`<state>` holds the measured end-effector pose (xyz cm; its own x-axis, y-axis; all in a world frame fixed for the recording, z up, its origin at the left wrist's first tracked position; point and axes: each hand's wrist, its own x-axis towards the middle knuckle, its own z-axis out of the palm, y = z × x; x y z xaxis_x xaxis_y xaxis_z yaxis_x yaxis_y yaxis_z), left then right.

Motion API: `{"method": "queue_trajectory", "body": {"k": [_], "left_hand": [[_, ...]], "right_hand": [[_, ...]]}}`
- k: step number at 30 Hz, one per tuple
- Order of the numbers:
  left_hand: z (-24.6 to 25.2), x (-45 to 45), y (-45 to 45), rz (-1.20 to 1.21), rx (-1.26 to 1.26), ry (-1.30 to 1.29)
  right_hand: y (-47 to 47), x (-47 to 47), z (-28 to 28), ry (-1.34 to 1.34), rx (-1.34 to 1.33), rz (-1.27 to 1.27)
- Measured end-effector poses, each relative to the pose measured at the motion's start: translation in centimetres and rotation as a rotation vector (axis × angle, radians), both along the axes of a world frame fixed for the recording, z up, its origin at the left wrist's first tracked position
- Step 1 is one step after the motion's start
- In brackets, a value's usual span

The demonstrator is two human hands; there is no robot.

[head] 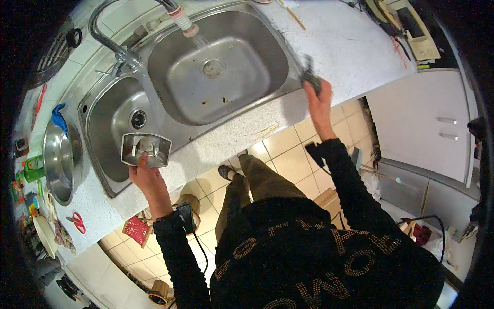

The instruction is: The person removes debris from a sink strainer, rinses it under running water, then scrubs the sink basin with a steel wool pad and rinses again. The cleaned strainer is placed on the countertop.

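My left hand [148, 177] grips a small metal container [158, 159] by its near side, over the front edge of the small sink basin [115, 104]. Its inside faces up and shows pale reflections. At the right rim of the large sink basin [247, 69], my right hand [319, 98] holds a dark grey, blurred object [312, 77], perhaps a scrubber or cloth. A curved chrome faucet [127, 58] with a ribbed white and pink nozzle [184, 25] runs water into the large basin, near its drain [212, 68].
A steel bowl [58, 166] with a blue cloth [58, 117] over its rim stands left of the sink. Red-handled scissors [78, 223] lie near the counter's left front edge. A green bottle [34, 168] stands behind the bowl. A thin stick [295, 18] rests on the right counter [347, 50].
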<state>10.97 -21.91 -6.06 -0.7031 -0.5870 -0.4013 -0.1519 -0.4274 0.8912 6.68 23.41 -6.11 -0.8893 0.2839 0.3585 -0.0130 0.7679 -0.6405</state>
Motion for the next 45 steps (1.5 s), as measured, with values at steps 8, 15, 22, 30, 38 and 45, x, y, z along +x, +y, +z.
{"method": "queue_trajectory", "body": {"k": [8, 15, 22, 30, 38, 45], "left_hand": [[-1.4, 1.1, 1.3, -0.105, -0.010, -0.005], [0.3, 1.6, 2.3, -0.063, 0.018, 0.010], [0.4, 2.5, -0.9, -0.039, 0.071, 0.138], [-1.7, 4.6, -0.1, 0.154, 0.167, 0.058], [-1.4, 3.6, 3.6, 0.310, 0.209, 0.018], [-0.1, 4.2, 8.0, 0.428, 0.169, -0.048]], "right_hand": [[-5.8, 8.4, -5.7, -0.044, 0.393, 0.102], [-17.6, 8.9, -4.3, -0.063, 0.364, 0.364], [-19.9, 0.3, -0.8, -0.477, -1.363, 0.573], [-9.2, -17.3, -5.0, -0.984, -1.515, 0.285], [-13.1, -24.1, -10.3, -0.874, -1.911, 0.670], [-14.5, -25.6, -5.7, -1.050, -1.970, 0.569]]}}
